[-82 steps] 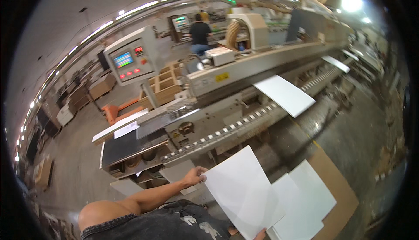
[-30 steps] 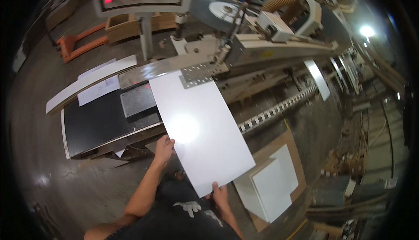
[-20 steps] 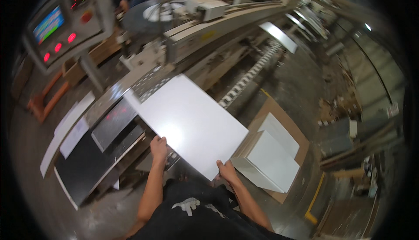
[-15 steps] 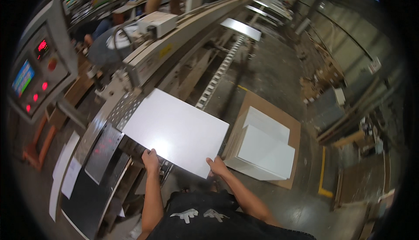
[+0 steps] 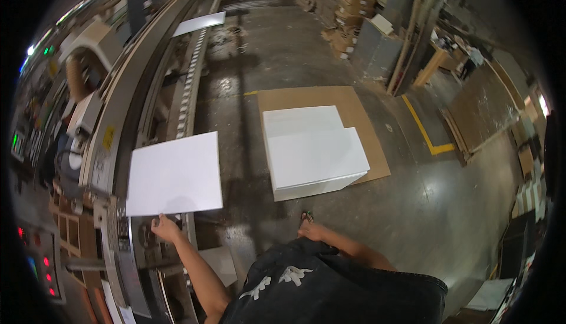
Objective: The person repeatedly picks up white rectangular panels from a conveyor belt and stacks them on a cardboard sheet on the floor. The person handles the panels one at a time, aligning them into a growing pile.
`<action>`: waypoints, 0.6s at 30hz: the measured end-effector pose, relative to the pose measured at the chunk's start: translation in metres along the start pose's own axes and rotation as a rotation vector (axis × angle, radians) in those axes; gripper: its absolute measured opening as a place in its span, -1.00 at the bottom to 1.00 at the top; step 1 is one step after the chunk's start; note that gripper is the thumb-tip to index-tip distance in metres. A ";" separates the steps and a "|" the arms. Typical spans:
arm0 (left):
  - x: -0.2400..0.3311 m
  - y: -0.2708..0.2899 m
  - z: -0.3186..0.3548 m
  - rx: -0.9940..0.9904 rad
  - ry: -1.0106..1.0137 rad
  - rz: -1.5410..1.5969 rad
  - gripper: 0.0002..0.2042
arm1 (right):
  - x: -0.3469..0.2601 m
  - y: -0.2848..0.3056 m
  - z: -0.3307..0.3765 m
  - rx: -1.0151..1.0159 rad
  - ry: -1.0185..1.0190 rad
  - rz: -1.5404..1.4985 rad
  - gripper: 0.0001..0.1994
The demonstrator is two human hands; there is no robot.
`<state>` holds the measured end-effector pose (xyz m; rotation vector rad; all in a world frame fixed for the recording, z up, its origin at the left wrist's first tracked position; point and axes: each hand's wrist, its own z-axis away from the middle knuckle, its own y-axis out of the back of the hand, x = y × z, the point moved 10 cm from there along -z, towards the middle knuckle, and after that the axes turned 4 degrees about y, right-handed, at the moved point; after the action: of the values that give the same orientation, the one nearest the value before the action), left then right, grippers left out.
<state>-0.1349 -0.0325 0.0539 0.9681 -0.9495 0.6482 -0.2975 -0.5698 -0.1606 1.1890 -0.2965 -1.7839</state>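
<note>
One white panel [image 5: 175, 174] lies flat on the machine's feed bed [image 5: 118, 147], long axis across it, directly ahead of the left hand [image 5: 164, 228]. Its fingers pinch the near edge, arm stretched forward. The right hand [image 5: 309, 230] hangs empty, fingers loose, nearer the stacked white panels [image 5: 312, 153] on the floor.

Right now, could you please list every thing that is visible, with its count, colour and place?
White panel: one, white, flat on the machine's infeed.
Long machine: one, grey, along the left side.
Second panel: one, white, farther along the machine.
Panel stack: one, white, on the floor, centre.
Cardboard sheet: one, brown, under the stack.
Floor line: one, yellow, right of the cardboard.
Left hand: touching the white panel's near edge.
Right arm: lowered; hand hidden.
</note>
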 end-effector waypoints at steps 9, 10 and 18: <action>-0.075 -0.287 0.275 -0.949 -0.411 -0.131 -0.61 | 0.259 -0.053 0.291 0.308 -1.037 -1.000 -0.30; -0.125 -0.319 0.277 -0.971 -0.151 -0.237 -0.57 | 0.260 -0.053 0.304 0.381 -1.064 -1.067 -0.29; -0.294 -0.424 0.335 -1.051 0.033 -0.842 0.03 | 0.238 -0.042 0.328 0.602 -1.070 -1.283 -0.23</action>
<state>-0.0494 -0.5345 -0.2915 0.3129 -0.6148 -0.5323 -0.6112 -0.8297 -0.1639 0.6162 -0.8435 -3.5939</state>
